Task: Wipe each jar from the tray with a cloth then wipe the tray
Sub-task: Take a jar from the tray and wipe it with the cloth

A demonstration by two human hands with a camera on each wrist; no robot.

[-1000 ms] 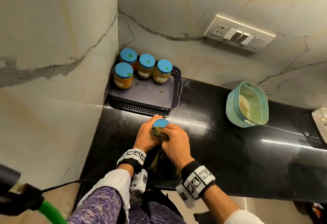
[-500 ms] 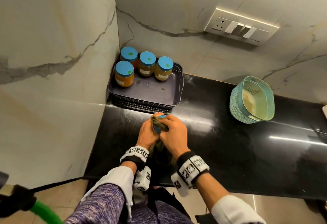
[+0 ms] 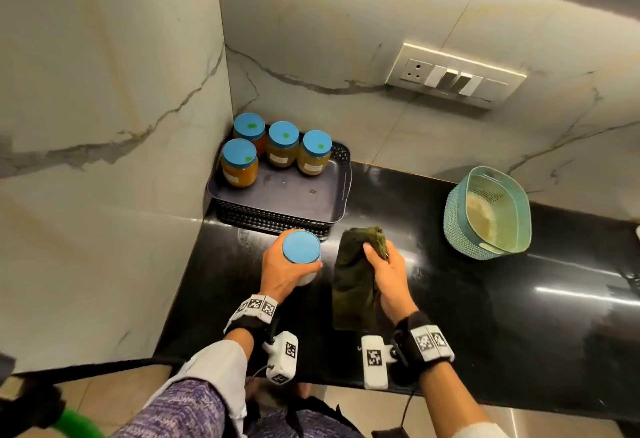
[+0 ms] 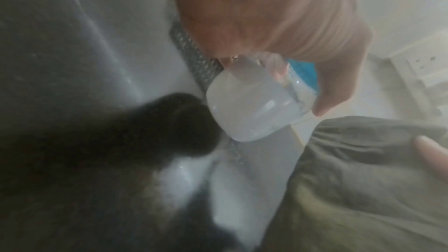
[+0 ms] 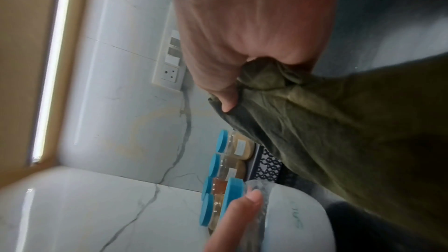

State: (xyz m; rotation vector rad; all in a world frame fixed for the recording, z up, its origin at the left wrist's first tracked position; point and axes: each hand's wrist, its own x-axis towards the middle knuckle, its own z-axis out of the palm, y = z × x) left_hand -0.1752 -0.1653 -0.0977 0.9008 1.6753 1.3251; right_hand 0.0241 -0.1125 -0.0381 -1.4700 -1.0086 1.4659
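Blue-lidded clear jar (image 3: 300, 257) gripped by left hand (image 3: 282, 273); right hand (image 3: 391, 282) clutches olive cloth (image 3: 353, 282).

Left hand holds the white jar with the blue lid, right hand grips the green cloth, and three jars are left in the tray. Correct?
Not quite: the head view shows four jars left in the tray, not three. The rest holds: the left hand holds the white jar and the right hand grips the green cloth.

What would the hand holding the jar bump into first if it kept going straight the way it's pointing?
Probably the dark tray: the left hand, gripping the jar, points at its near wall. Depth is hard to judge.
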